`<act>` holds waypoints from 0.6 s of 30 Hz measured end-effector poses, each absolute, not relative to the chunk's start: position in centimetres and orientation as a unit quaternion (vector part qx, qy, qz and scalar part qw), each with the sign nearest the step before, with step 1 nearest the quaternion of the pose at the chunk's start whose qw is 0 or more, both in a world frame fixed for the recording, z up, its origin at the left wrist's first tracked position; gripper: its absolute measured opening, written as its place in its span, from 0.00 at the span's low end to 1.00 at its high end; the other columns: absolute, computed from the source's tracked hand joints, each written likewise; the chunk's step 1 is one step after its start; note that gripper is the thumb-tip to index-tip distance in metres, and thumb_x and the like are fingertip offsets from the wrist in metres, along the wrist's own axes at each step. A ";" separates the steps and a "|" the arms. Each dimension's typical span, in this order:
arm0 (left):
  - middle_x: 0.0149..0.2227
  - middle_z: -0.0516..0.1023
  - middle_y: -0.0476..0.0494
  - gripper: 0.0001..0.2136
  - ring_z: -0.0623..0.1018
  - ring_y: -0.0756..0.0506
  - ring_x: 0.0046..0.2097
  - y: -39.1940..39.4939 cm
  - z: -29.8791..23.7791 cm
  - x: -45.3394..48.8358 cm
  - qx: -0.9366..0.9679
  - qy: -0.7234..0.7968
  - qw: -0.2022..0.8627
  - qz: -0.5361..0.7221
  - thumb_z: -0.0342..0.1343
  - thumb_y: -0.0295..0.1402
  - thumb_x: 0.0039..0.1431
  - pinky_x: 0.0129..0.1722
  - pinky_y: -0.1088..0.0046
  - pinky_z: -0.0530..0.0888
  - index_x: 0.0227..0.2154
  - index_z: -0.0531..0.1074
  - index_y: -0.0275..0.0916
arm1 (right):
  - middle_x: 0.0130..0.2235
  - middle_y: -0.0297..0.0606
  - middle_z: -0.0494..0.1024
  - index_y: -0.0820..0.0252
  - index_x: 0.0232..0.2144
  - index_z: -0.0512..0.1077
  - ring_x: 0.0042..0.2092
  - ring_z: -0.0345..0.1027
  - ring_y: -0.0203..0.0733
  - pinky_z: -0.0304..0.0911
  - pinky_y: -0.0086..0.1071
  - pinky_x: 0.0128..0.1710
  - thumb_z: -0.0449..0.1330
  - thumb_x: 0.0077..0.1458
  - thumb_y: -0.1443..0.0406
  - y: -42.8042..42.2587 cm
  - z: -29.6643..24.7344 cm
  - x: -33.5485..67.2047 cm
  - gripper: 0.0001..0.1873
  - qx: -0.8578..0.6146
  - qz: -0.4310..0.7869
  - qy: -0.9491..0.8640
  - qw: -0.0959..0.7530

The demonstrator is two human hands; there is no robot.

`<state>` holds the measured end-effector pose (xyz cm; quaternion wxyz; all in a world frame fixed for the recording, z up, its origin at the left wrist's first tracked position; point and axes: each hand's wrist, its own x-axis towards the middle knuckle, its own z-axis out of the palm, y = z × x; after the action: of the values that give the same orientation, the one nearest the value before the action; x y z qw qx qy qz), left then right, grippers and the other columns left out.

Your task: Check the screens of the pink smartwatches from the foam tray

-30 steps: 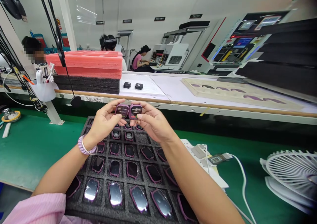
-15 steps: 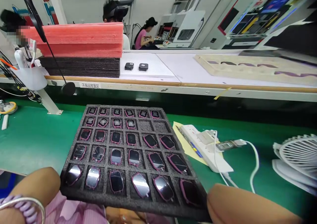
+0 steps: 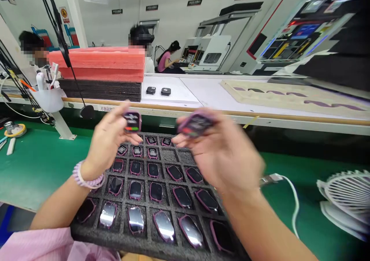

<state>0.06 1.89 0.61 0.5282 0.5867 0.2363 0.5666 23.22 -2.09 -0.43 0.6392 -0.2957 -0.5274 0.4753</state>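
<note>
In my left hand is a smartwatch case, its lit screen facing me with a red and green bar. My right hand, smeared by motion, grips another smartwatch case, tilted, with white text and a red patch on its screen. Both hands are raised over the far part of a dark foam tray. Rows of purple-framed watch cases lie in its pockets, such as a dark one in the middle. Several in the far rows show white text. Two pockets in the second row have nothing in them.
Behind the tray runs a shelf with red foam sheets, two small black devices and a beige tray. A white fan and cable are at right. Other people sit beyond the shelf.
My hands, out of sight at the near side before, are now above the tray, each with a watch case. The view has tilted up slightly.
</note>
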 end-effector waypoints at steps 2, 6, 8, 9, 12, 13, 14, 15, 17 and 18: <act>0.40 0.77 0.44 0.27 0.80 0.49 0.29 2.3 -1.1 1.2 0.554 0.270 0.604 0.506 0.60 0.36 0.59 0.30 0.73 0.79 0.61 0.64 0.42 | 0.43 0.42 0.78 0.53 0.49 0.71 0.34 0.75 0.47 0.73 0.38 0.32 0.67 0.60 0.52 -0.8 -2.1 21.9 0.20 -0.281 0.534 -0.494 0.627; 0.41 0.76 0.43 0.32 0.79 0.51 0.30 3.0 -4.8 2.7 0.546 0.304 0.641 0.445 0.63 0.31 0.52 0.31 0.77 0.78 0.60 0.63 0.37 | 0.40 0.37 0.77 0.55 0.52 0.68 0.34 0.74 0.43 0.70 0.33 0.34 0.71 0.52 0.61 0.6 -6.3 20.9 0.27 -0.312 0.609 -0.440 0.581; 0.41 0.75 0.43 0.33 0.79 0.51 0.30 3.1 -5.9 2.8 0.554 0.306 0.635 0.443 0.64 0.30 0.51 0.32 0.77 0.78 0.61 0.62 0.37 | 0.40 0.36 0.77 0.55 0.53 0.68 0.35 0.74 0.42 0.70 0.33 0.36 0.71 0.50 0.64 0.6 -7.5 21.0 0.29 -0.314 0.616 -0.439 0.574; 0.41 0.75 0.43 0.33 0.79 0.51 0.31 3.1 -6.2 2.8 0.557 0.307 0.633 0.443 0.64 0.29 0.51 0.32 0.77 0.78 0.61 0.62 0.37 | 0.40 0.36 0.77 0.55 0.54 0.67 0.35 0.74 0.42 0.70 0.33 0.36 0.71 0.50 0.64 0.5 -7.9 21.1 0.29 -0.312 0.618 -0.440 0.571; 0.42 0.75 0.43 0.30 0.78 0.53 0.29 3.1 -6.6 2.8 0.569 0.313 0.620 0.440 0.63 0.29 0.51 0.30 0.79 0.77 0.58 0.64 0.38 | 0.40 0.35 0.77 0.54 0.54 0.66 0.34 0.73 0.40 0.69 0.32 0.37 0.70 0.51 0.65 0.4 -8.2 21.3 0.30 -0.306 0.623 -0.445 0.565; 0.43 0.75 0.43 0.28 0.77 0.53 0.29 3.2 -6.7 2.8 0.572 0.316 0.616 0.440 0.63 0.29 0.51 0.30 0.79 0.77 0.57 0.65 0.38 | 0.40 0.35 0.77 0.54 0.55 0.66 0.34 0.73 0.40 0.69 0.32 0.37 0.70 0.51 0.65 0.4 -8.2 21.3 0.30 -0.306 0.623 -0.448 0.564; 0.43 0.75 0.43 0.27 0.77 0.54 0.29 3.2 -6.8 2.9 0.573 0.318 0.614 0.439 0.63 0.28 0.51 0.29 0.80 0.77 0.55 0.66 0.38 | 0.40 0.35 0.76 0.54 0.54 0.66 0.34 0.73 0.39 0.69 0.32 0.37 0.70 0.51 0.66 0.4 -8.3 21.4 0.29 -0.305 0.623 -0.451 0.562; 0.43 0.75 0.43 0.26 0.78 0.53 0.29 3.2 -6.8 2.9 0.573 0.318 0.615 0.440 0.62 0.28 0.51 0.30 0.80 0.77 0.54 0.67 0.37 | 0.40 0.35 0.76 0.54 0.54 0.66 0.34 0.73 0.40 0.69 0.32 0.37 0.70 0.51 0.66 0.5 -8.4 21.4 0.29 -0.305 0.623 -0.452 0.561; 0.44 0.75 0.43 0.26 0.79 0.52 0.30 3.2 -7.0 3.0 0.568 0.311 0.622 0.439 0.61 0.27 0.51 0.32 0.78 0.79 0.54 0.66 0.37 | 0.41 0.35 0.76 0.54 0.53 0.67 0.35 0.73 0.40 0.69 0.32 0.37 0.69 0.50 0.67 0.6 -8.6 21.3 0.28 -0.305 0.623 -0.449 0.563; 0.44 0.75 0.43 0.26 0.80 0.51 0.31 3.2 -7.1 3.0 0.565 0.306 0.628 0.439 0.61 0.27 0.51 0.33 0.77 0.80 0.55 0.66 0.37 | 0.42 0.35 0.76 0.55 0.52 0.68 0.35 0.73 0.39 0.69 0.32 0.37 0.69 0.49 0.67 0.6 -8.8 21.3 0.27 -0.307 0.622 -0.446 0.567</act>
<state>2.99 3.24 -7.10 0.6280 0.5648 0.3062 0.4392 21.34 0.64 -8.77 0.5666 -0.3065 -0.4455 0.6217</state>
